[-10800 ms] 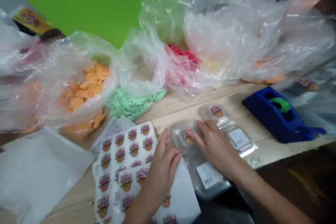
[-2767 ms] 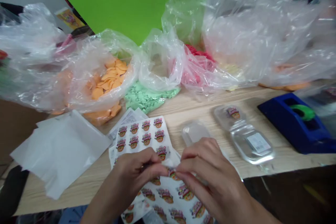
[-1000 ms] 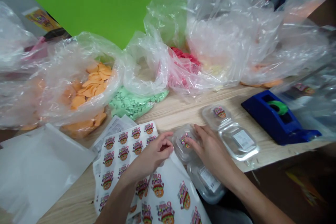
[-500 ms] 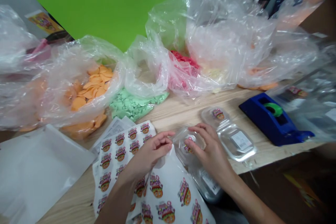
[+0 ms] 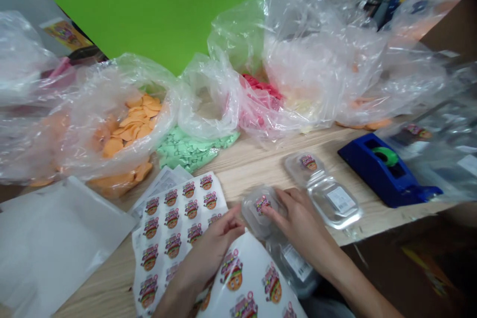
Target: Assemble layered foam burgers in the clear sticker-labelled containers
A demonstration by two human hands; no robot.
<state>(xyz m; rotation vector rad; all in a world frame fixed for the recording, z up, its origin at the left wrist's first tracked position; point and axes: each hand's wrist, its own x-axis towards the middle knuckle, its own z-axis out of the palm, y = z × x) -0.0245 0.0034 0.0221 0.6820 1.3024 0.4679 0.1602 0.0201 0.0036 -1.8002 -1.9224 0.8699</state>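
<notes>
- At the near edge of the tabletop (image 5: 257, 161), the right hand (image 5: 300, 221) lies open, fingers stretched flat over the lid of a small clear clamshell box (image 5: 257, 218). The fingertips sit just beside the cartoon sticker (image 5: 263, 203) on that lid, a flat press that seems to steady the box rather than grip it.
- Beside it, the left hand (image 5: 212, 248) rests half curled on the sticker sheets, weighing them down. I cannot tell whether it pinches an edge.
- Two sheets overlap under that hand: the small-sticker sheet (image 5: 175, 213) spread flat, and the large-sticker sheet (image 5: 257, 283) nearer the body — both within easy reach of the box.
- A second clamshell box (image 5: 324, 191), already stickered and lying open, sits just right of the first, apart from the sheets.
- Farther right stands a blue tape dispenser (image 5: 387, 171), out of the hands' way.
- Along the back, open plastic bags slump against each other — orange discs (image 5: 130, 121), green pieces (image 5: 190, 146), red pieces (image 5: 261, 92) — mouths turned toward the person.
</notes>
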